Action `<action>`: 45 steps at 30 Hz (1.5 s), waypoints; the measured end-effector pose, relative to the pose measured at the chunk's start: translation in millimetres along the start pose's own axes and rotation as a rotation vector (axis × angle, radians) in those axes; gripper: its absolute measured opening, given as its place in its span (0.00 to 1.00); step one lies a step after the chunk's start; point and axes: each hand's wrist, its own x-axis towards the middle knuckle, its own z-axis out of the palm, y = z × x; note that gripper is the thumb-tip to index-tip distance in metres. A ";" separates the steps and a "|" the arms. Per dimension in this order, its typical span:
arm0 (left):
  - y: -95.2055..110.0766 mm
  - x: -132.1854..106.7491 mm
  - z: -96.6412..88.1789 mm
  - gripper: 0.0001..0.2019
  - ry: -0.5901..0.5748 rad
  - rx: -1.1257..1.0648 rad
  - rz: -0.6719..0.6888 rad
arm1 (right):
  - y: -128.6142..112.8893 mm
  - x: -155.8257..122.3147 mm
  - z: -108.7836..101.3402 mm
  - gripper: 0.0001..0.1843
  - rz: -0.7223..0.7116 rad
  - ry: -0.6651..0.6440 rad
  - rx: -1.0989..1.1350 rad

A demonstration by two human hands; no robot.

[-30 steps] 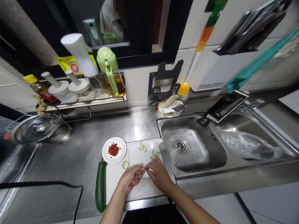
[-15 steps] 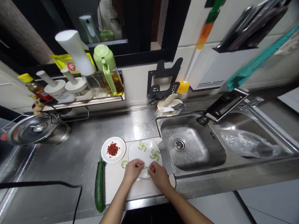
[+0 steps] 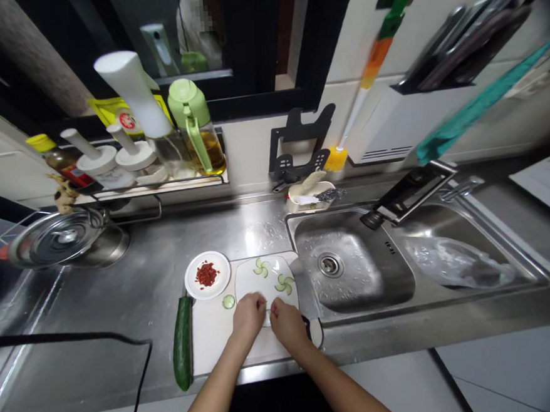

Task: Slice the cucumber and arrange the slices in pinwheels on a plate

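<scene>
My left hand (image 3: 249, 316) and my right hand (image 3: 287, 323) meet over the near edge of a white square plate (image 3: 245, 284). Fingers of both hands are pinched together; whatever sits in the pinches is hidden. A sliver of green cucumber shows between the fingertips. Farther up the plate lie two pinwheels of thin cucumber slices, one at the back (image 3: 260, 268) and one at the right (image 3: 285, 285). Left of the plate, a round cucumber slice (image 3: 228, 301) rests on the pale cutting board (image 3: 213, 342). Beside my right wrist, a black handle (image 3: 307, 327) is partly covered.
A whole-looking cucumber (image 3: 183, 344) lies along the board's left side. Behind it stands a round white plate (image 3: 190, 283) of chopped red pieces. The sink (image 3: 353, 251) adjoins on the right. A lidded pot (image 3: 70, 242) and a seasoning shelf (image 3: 179, 186) are at the back left.
Both hands have turned slightly inward and closed together, covering more of the cucumber at the plate's near edge. The black handle beside my right wrist has come into view.
</scene>
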 end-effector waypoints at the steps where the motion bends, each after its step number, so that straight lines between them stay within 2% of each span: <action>1: 0.3 -0.1 0.4 0.07 -0.001 0.009 -0.004 | -1.3 -0.1 -0.4 0.08 -0.003 -0.006 -0.010; 7: 1.4 0.1 -0.2 0.07 -0.010 0.047 -0.021 | -0.1 -3.9 -1.2 0.08 -0.067 -0.033 -0.068; 11: -0.3 -2.8 -3.6 0.06 0.057 0.079 0.008 | 13.3 -10.0 2.5 0.10 -0.217 0.083 -0.101; 13: -3.1 -6.7 -6.2 0.08 0.102 0.082 0.096 | 20.7 -14.6 5.3 0.11 -0.349 0.165 -0.100; 16: -10.2 -13.7 -9.1 0.12 0.114 0.077 0.330 | 28.4 -22.4 10.2 0.11 -0.517 0.242 -0.081; 18: -15.8 -17.4 -9.5 0.16 0.094 0.096 0.464 | 30.9 -27.2 14.1 0.16 -0.561 0.268 -0.093; 21: -23.5 -20.5 -8.6 0.21 0.047 0.153 0.556 | 33.0 -32.2 20.1 0.19 -0.570 0.254 -0.139; 25: -28.7 -23.9 -7.8 0.28 -0.022 0.233 0.567 | 35.6 -34.3 23.8 0.20 -0.563 0.220 -0.161; 28: -28.4 -28.3 -7.3 0.30 -0.032 0.277 0.545 | 36.3 -34.6 22.5 0.20 -0.569 0.204 -0.159; 37: -19.9 -38.2 -5.8 0.29 -0.059 0.346 0.456 | 37.4 -37.2 26.2 0.20 -0.560 0.210 -0.170; 45: -25.0 -37.8 -2.1 0.31 -0.047 0.318 0.458 | 38.5 -37.0 25.7 0.20 -0.565 0.229 -0.167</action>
